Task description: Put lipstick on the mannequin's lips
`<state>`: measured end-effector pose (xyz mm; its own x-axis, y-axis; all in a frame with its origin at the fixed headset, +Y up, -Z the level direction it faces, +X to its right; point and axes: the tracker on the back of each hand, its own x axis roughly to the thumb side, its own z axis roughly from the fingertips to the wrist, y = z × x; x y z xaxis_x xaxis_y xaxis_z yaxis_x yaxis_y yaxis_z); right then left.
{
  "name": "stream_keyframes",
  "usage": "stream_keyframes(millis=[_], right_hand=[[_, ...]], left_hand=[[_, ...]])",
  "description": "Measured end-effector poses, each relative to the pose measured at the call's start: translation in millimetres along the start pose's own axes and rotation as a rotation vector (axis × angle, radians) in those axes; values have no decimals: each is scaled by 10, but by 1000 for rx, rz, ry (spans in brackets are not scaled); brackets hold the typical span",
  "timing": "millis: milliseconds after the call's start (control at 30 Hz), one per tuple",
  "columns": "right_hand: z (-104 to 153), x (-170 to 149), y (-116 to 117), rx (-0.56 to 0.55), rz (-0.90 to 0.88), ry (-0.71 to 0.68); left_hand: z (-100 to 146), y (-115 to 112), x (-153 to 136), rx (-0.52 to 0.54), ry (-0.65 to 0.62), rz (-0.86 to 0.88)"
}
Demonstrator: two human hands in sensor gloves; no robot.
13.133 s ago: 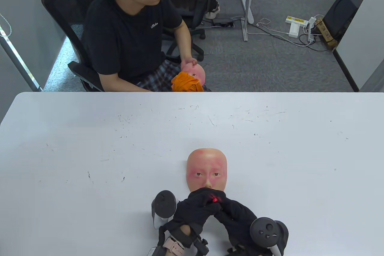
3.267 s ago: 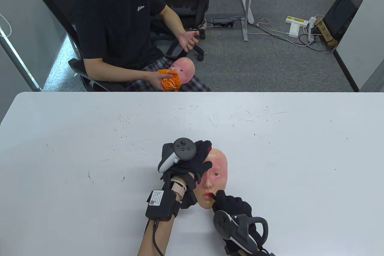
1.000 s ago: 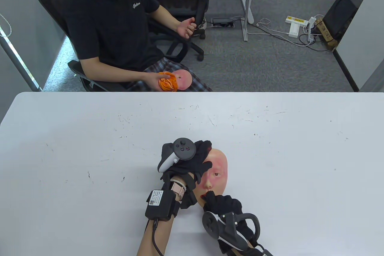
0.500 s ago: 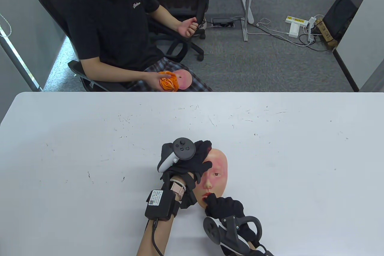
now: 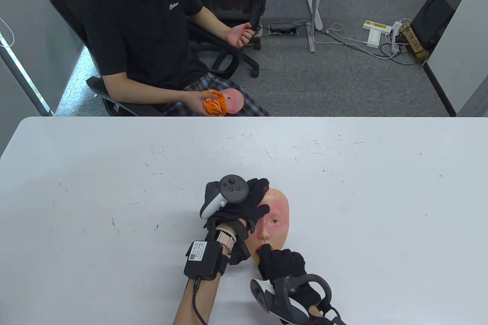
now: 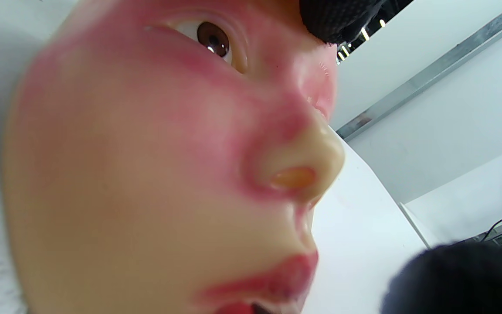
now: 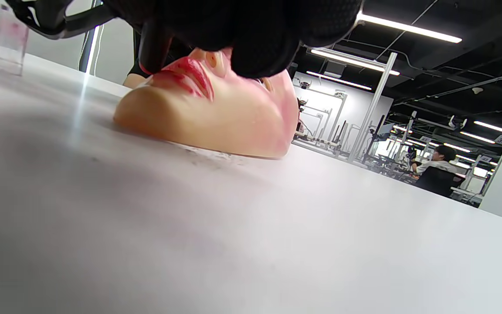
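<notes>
Flesh-toned silicone, flushed pink at the cheeks, makes up the mannequin face [image 5: 273, 222] lying face-up on the white table [image 5: 114, 172]. The left hand [image 5: 238, 208] rests flat over the forehead and one eye, fingers spread and pressing it down. Just below, at the chin end, the right hand [image 5: 284, 264] has its fingers bunched together around a dark lipstick [image 7: 153, 48], whose tip meets the red lips [image 7: 190, 74].

From the table view the lipstick is almost wholly hidden under the glove; only the right wrist view, low along the tabletop, shows its black barrel slanting down to the mouth corner. That same view also catches a small clear piece, possibly the lipstick's cap [image 7: 9, 41], standing upright on the table beyond the right hand. The left wrist view alone gives the face in close profile: brown eye [image 6: 213, 39], nose, and reddened upper lip.

A label with a QR code sits on the black box [image 5: 204, 260] strapped to the left forearm; its print is too small to read.
</notes>
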<state>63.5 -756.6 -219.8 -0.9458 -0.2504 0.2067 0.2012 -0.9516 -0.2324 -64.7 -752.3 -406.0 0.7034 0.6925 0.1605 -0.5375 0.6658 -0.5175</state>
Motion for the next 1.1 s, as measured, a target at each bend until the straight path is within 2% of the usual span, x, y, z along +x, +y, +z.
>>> stream_keyframes(millis=[100, 233, 367, 533, 767, 1000, 1100], right_hand=[[36, -75, -4, -49, 1, 44], [15, -42, -1, -35, 12, -4], [-38, 90, 11, 7, 109, -34], [15, -19, -13, -90, 77, 5], [21, 83, -1, -67, 166, -57], [100, -103, 0, -98, 105, -9], [76, -85, 6, -95, 104, -20]], left_hand=[[0, 1, 0, -1, 0, 0], [-1, 1, -2, -3, -1, 0], [-1, 1, -3, -3, -2, 0], [1, -1, -6, 0, -3, 5], [3, -2, -7, -1, -2, 5], [1, 0, -7, -3, 2, 6], [1, -3, -8, -1, 0, 8]])
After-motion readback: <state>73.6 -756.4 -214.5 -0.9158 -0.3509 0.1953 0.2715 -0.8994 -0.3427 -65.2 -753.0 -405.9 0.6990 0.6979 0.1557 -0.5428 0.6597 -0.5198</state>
